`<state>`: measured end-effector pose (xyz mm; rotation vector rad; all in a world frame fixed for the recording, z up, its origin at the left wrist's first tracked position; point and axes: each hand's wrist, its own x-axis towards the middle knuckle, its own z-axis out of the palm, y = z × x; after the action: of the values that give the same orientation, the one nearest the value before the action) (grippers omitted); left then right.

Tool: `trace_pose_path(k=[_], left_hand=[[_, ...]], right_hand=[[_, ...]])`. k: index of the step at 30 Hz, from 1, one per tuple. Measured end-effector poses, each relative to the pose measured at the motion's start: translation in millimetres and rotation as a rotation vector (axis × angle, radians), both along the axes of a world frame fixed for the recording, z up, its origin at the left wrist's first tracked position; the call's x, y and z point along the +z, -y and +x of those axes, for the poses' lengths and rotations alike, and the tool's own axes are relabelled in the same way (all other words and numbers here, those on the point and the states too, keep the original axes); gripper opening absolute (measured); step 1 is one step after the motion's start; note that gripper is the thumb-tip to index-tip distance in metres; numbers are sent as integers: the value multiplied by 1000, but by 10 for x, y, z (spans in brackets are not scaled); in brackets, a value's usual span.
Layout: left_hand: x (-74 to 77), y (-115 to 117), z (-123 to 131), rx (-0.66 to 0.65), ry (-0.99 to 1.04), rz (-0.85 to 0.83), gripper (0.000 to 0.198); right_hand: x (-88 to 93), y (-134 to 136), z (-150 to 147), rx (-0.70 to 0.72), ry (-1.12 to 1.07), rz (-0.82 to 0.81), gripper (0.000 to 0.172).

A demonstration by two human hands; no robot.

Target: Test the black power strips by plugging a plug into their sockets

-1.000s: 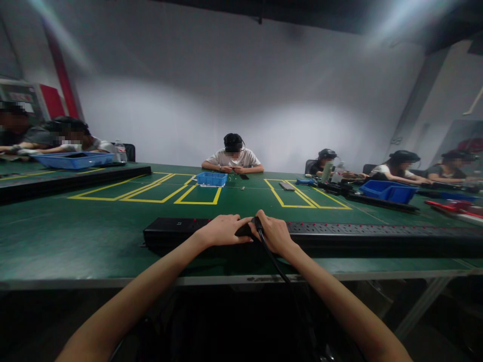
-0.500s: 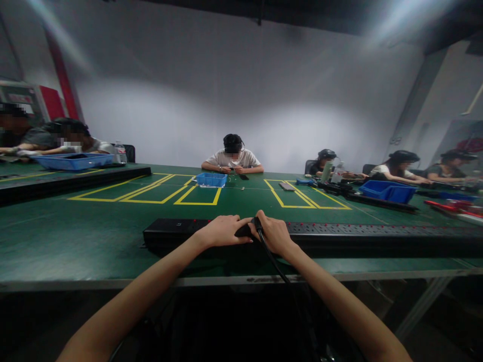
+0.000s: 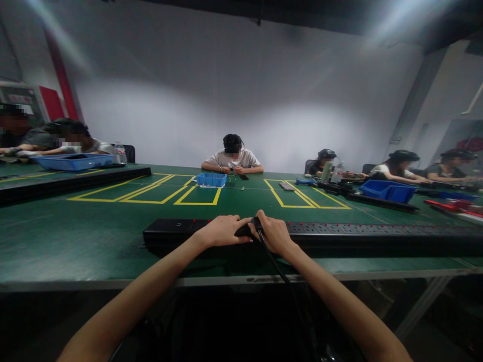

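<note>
A long black power strip (image 3: 339,241) lies across the table in front of me, its top lined with sockets and small red marks. My right hand (image 3: 273,232) is closed around a black plug (image 3: 257,224) at the strip's top, and a black cable (image 3: 272,259) runs from it down over the table edge. To its left, my left hand (image 3: 222,231) grips the power strip, fingers over the top and thumb along the near side. The plug's front end is hidden by my fingers, so I cannot tell how deep it sits.
Yellow tape outlines mark the green table (image 3: 94,236). A blue basket (image 3: 211,179) stands across from me, near a seated person (image 3: 233,158). A blue bin (image 3: 388,191) is at the right, a blue tray (image 3: 73,161) at the left. Other people sit along both sides.
</note>
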<state>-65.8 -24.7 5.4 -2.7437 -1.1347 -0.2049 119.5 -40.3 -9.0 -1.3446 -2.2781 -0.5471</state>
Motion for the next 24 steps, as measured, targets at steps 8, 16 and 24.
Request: trace_pose_path(k=[8,16,24], left_hand=[[17,7,1,-12,-3,-10,62],[28,16,-6,-33,-12,-1,54],[21,17,-10,-45,-15,21,52]], right_hand=[[-29,-28,13,4,4,14,22],[-52,-47,17,10,0,28,20],[-48,-43,22,20,2,37,21]])
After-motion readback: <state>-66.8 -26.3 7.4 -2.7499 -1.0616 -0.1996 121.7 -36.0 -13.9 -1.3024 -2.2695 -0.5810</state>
